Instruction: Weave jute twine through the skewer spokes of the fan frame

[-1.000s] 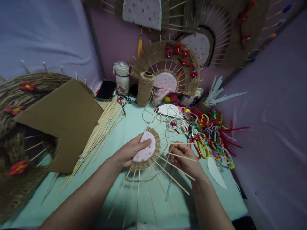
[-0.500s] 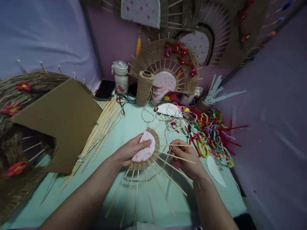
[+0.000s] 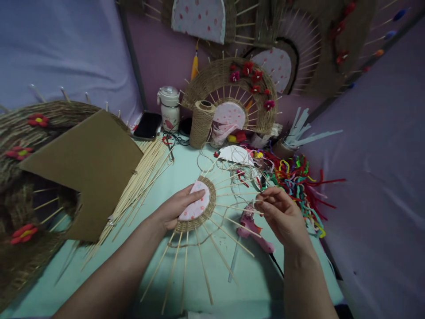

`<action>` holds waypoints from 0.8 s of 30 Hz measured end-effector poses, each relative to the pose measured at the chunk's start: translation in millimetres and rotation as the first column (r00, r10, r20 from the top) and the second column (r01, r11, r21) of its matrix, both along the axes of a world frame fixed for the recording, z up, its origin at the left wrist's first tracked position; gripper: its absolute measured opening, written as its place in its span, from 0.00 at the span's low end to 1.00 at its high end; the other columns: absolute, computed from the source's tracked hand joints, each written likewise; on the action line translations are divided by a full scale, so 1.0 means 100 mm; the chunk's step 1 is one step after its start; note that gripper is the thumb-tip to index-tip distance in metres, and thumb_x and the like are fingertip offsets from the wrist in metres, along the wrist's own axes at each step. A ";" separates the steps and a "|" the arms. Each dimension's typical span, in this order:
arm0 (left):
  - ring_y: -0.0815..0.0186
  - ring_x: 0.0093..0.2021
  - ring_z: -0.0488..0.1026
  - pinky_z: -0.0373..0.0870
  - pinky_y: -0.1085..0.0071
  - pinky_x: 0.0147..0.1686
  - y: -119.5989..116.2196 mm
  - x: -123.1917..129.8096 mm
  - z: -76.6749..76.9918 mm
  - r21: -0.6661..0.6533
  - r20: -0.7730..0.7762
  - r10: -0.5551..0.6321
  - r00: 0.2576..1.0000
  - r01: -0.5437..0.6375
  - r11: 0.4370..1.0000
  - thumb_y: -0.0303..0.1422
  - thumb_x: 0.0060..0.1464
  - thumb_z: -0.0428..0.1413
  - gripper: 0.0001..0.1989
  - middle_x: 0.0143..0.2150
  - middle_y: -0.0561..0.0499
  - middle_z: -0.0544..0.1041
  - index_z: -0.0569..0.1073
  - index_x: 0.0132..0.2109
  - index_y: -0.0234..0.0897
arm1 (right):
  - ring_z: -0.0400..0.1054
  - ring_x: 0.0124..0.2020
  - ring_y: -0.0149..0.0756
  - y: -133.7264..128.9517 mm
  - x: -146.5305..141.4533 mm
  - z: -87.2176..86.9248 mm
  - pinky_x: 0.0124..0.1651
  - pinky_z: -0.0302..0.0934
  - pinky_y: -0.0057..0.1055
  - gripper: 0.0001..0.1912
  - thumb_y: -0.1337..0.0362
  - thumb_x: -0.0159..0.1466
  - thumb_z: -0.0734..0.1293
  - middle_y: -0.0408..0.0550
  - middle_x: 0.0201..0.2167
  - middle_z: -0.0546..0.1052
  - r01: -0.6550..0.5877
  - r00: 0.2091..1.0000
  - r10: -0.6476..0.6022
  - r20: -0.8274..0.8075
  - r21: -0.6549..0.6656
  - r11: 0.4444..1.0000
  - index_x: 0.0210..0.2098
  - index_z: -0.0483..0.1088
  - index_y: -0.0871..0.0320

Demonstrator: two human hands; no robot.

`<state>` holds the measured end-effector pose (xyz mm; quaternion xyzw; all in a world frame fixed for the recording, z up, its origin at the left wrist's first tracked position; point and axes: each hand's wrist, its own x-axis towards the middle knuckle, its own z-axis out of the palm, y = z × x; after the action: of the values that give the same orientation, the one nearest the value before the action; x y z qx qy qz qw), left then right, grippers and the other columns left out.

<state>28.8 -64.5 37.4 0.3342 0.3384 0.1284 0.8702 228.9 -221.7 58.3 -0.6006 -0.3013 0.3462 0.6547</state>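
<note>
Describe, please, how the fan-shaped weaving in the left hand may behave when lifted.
The fan-shaped weaving would probably feel light, having thin sticks. These look straight, so likely stiff, yet could snap. The slack twine strand would probably sag.

Between the left hand [image 3: 175,208] and the right hand [image 3: 282,217], passage is obstructed by the fanned spokes of the woven half-round [image 3: 198,208] and by a twine strand [image 3: 191,245] looped across them. Beneath the right-hand spokes, the counter [image 3: 249,292] is partly occupied by a pink glue gun [image 3: 248,227]. Open surface is left toward the near edge, between the spoke tips and right forearm. Another lane is left between the half-round and the stick bundle [image 3: 146,173], closed toward the far edge by the twine cone [image 3: 201,126]. The far right corner is blocked by pipe cleaners [image 3: 300,186], the left side by cardboard [image 3: 89,173].
</note>
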 end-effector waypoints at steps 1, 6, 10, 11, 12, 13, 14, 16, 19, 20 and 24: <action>0.74 0.24 0.71 0.67 0.80 0.25 0.00 0.00 0.00 -0.002 0.001 -0.001 1.000 0.001 1.000 0.32 0.47 0.62 0.16 0.29 0.53 0.75 0.70 0.44 0.35 | 0.67 0.29 0.31 -0.01 -0.01 0.01 0.33 0.62 0.29 0.10 0.65 0.52 0.72 0.43 0.29 0.73 0.032 0.995 -0.034 0.089 0.021 0.999 0.33 0.69 0.54; 0.73 0.25 0.72 0.67 0.79 0.25 0.00 0.00 -0.03 0.024 -0.018 -0.027 0.999 0.027 0.999 0.33 0.47 0.62 0.17 0.30 0.52 0.75 0.70 0.44 0.34 | 0.68 0.35 0.35 -0.01 -0.08 0.08 0.38 0.64 0.33 0.06 0.67 0.56 0.70 0.46 0.32 0.73 0.122 0.856 -0.180 0.484 0.149 0.981 0.33 0.70 0.54; 0.73 0.25 0.72 0.67 0.79 0.25 -0.01 -0.01 -0.06 0.037 -0.009 -0.066 0.998 0.066 0.997 0.34 0.47 0.62 0.18 0.31 0.52 0.75 0.69 0.45 0.34 | 0.67 0.34 0.34 0.02 -0.03 0.09 0.37 0.63 0.31 0.05 0.67 0.56 0.69 0.45 0.32 0.73 0.101 0.833 -0.145 0.533 0.110 0.989 0.33 0.71 0.54; 0.73 0.25 0.72 0.67 0.79 0.25 -0.01 -0.01 -0.07 0.034 0.000 -0.078 0.997 0.078 0.996 0.34 0.47 0.62 0.18 0.31 0.52 0.75 0.69 0.45 0.34 | 0.67 0.33 0.33 0.03 0.00 0.07 0.36 0.63 0.30 0.04 0.67 0.56 0.69 0.45 0.31 0.73 0.105 0.845 -0.134 0.518 0.084 0.991 0.33 0.72 0.54; 0.73 0.25 0.72 0.67 0.79 0.25 -0.01 -0.01 -0.07 0.034 0.007 -0.089 0.996 0.089 0.995 0.34 0.47 0.62 0.18 0.31 0.52 0.75 0.69 0.45 0.34 | 0.67 0.32 0.33 0.03 0.02 0.05 0.35 0.63 0.30 0.04 0.66 0.57 0.69 0.44 0.31 0.73 0.113 0.859 -0.129 0.495 0.063 0.992 0.33 0.72 0.53; 0.73 0.25 0.72 0.68 0.79 0.25 -0.01 -0.01 -0.07 0.036 0.012 -0.096 0.995 0.096 0.995 0.34 0.47 0.62 0.18 0.31 0.51 0.75 0.69 0.45 0.34 | 0.67 0.32 0.32 0.03 0.05 0.02 0.35 0.62 0.29 0.03 0.66 0.57 0.69 0.44 0.30 0.74 0.122 0.876 -0.129 0.464 0.047 0.991 0.32 0.72 0.53; 0.73 0.26 0.72 0.68 0.78 0.25 -0.01 -0.01 -0.08 0.041 0.015 -0.099 0.995 0.098 0.994 0.34 0.47 0.62 0.19 0.32 0.51 0.75 0.69 0.45 0.34 | 0.67 0.31 0.32 0.04 0.06 -0.02 0.34 0.62 0.29 0.03 0.66 0.57 0.69 0.43 0.30 0.74 0.130 0.895 -0.132 0.426 0.033 0.991 0.32 0.72 0.53; 0.73 0.26 0.72 0.68 0.79 0.26 -0.01 0.00 -0.08 0.051 0.012 -0.100 0.995 0.100 0.994 0.35 0.47 0.62 0.19 0.32 0.51 0.76 0.69 0.45 0.34 | 0.66 0.29 0.31 0.04 0.08 -0.11 0.32 0.61 0.28 0.03 0.65 0.56 0.69 0.42 0.29 0.74 0.149 0.925 -0.144 0.351 0.013 0.989 0.31 0.72 0.53; 0.74 0.25 0.71 0.68 0.79 0.26 -0.01 0.00 -0.07 0.052 0.006 -0.101 0.995 0.101 0.994 0.35 0.46 0.62 0.17 0.31 0.52 0.76 0.70 0.44 0.34 | 0.64 0.26 0.30 0.07 0.07 -0.20 0.29 0.59 0.28 0.04 0.63 0.55 0.70 0.42 0.27 0.73 0.170 0.938 -0.144 0.315 -0.059 0.984 0.30 0.72 0.55; 0.74 0.25 0.71 0.67 0.79 0.25 -0.01 0.00 -0.06 0.051 0.007 -0.107 0.994 0.107 0.993 0.35 0.46 0.62 0.17 0.30 0.52 0.75 0.70 0.43 0.35 | 0.64 0.26 0.31 0.09 0.05 -0.22 0.29 0.59 0.28 0.05 0.62 0.54 0.70 0.43 0.27 0.73 0.170 0.938 -0.133 0.321 -0.090 0.981 0.30 0.72 0.55; 0.73 0.25 0.72 0.67 0.79 0.25 -0.04 0.00 -0.05 0.053 0.035 -0.133 0.990 0.131 0.990 0.35 0.46 0.63 0.18 0.30 0.52 0.76 0.70 0.44 0.35 | 0.66 0.30 0.34 0.19 -0.07 -0.23 0.34 0.59 0.30 0.06 0.60 0.54 0.70 0.44 0.27 0.74 0.110 0.939 -0.040 0.341 -0.188 0.976 0.27 0.73 0.56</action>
<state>28.5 -68.7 32.2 0.3753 0.2954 0.0852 0.8744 221.9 -202.8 35.1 -0.7258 -0.3481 0.2426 0.5415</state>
